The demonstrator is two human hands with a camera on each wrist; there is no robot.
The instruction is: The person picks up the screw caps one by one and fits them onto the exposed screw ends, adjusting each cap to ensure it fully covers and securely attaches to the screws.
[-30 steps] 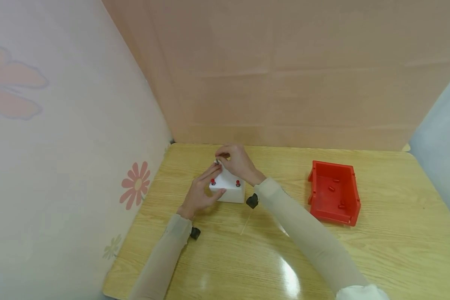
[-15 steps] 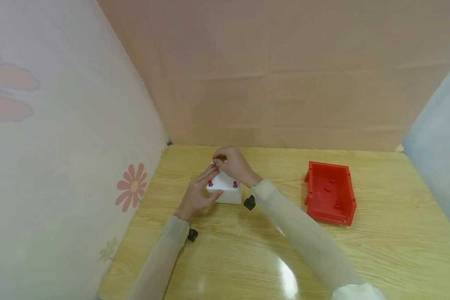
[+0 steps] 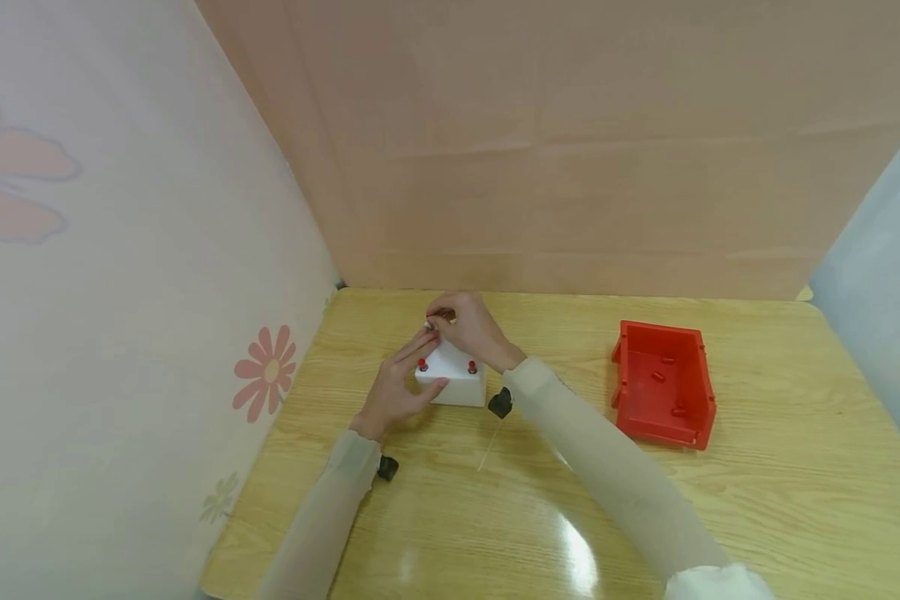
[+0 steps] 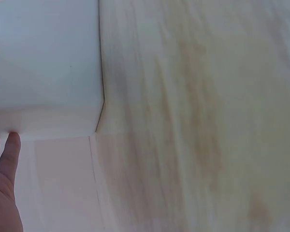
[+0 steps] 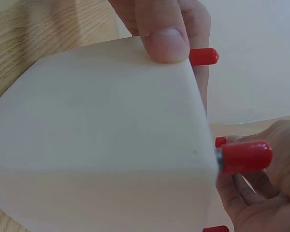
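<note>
A white box (image 3: 450, 389) stands on the table, its top carrying short posts with red caps. My left hand (image 3: 396, 393) holds it, thumb on the front face and fingers reaching along the top's left side. At the far left corner, my right hand (image 3: 471, 327) pinches a small piece at a post. The right wrist view shows a red cap (image 5: 221, 141) by the right hand's fingertips; they partly hide it. Nearer caps are a right red cap (image 5: 247, 157) and a left red cap (image 5: 205, 56). In the left wrist view, the box (image 4: 43, 63) fills the upper left.
To the right stands a red bin (image 3: 663, 433) with several small red caps (image 3: 657, 377) inside. A beige wall (image 3: 570, 208) closes the back of the wooden table (image 3: 780, 400). A flower-patterned wall (image 3: 157, 292) runs along the left.
The head view has shifted slightly. Both hands keep their places at the box, and the right fingers stay at the far left post.
</note>
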